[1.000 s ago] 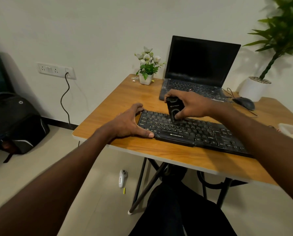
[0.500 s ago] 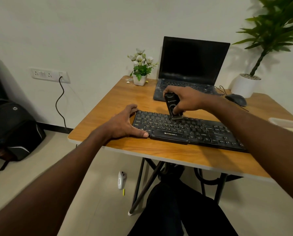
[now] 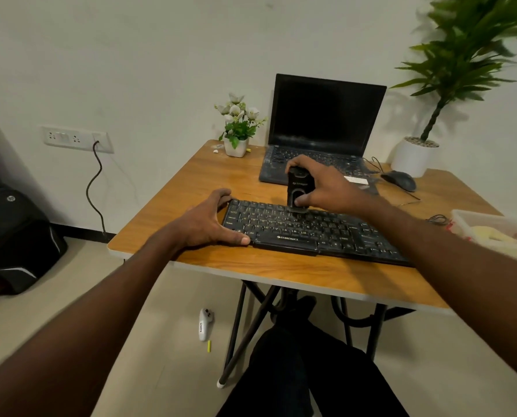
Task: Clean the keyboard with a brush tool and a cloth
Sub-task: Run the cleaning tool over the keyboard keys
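Keyboard (image 3: 311, 233), black and marked ZEBRONICS on its front edge, lies across the near half of a wooden table (image 3: 209, 182), angled so that its right end runs under the right forearm. The left hand (image 3: 204, 221) rests at the keyboard's left end, fingers spread: the thumb lies along the near edge and the fingertips curl round the far left corner, so the hand braces the board without closing into a fist. The right hand (image 3: 320, 185) is clamped on a black brush tool (image 3: 297, 191), a stubby upright block with pale lettering on its face; the thumb presses the lower front of it and the other fingers wrap over the top and far side. The tool's lower end touches the keys in the upper rows, a little left of the keyboard's middle. The two hands are apart, with a stretch of keys between them. Behind the keyboard stands an open laptop (image 3: 326, 115) with a dark screen, its deck partly hidden by the right hand. A small white pot of flowers (image 3: 237, 127) sits to its left near the table's far corner, and a dark mouse (image 3: 400, 180) lies to its right, close to a tall plant in a white pot (image 3: 413, 158). At the right edge a pale tray (image 3: 492, 227) holds something yellowish and blurred. On the floor under the table lies a small white device (image 3: 204, 325), and a black backpack (image 3: 13, 236) leans by the wall on the left.
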The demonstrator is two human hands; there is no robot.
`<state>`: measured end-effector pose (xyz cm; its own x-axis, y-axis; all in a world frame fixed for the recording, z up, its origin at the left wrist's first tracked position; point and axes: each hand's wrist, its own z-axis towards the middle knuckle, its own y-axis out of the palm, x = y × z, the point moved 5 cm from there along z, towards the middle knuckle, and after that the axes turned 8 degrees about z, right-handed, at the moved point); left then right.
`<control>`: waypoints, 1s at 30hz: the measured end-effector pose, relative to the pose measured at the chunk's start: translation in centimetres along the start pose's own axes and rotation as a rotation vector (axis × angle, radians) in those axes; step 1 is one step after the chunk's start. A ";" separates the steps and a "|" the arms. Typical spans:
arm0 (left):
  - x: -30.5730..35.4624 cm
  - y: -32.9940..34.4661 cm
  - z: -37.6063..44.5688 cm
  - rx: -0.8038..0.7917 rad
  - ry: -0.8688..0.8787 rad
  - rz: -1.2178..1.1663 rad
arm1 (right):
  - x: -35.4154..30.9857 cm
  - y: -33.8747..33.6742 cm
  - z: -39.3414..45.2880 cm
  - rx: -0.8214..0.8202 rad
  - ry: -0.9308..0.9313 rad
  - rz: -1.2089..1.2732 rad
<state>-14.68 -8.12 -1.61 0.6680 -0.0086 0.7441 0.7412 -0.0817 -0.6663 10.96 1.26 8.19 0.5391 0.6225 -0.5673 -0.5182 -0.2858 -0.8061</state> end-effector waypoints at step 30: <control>-0.4 0.1 0.3 -0.031 -0.040 -0.031 | 2.8 -1.6 -3.5 0.082 0.015 -0.040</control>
<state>-14.79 -7.85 -1.98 0.6476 0.0337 0.7613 0.7593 -0.1126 -0.6409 15.59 0.95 7.26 0.5697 0.6213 -0.5380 -0.5483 -0.2003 -0.8119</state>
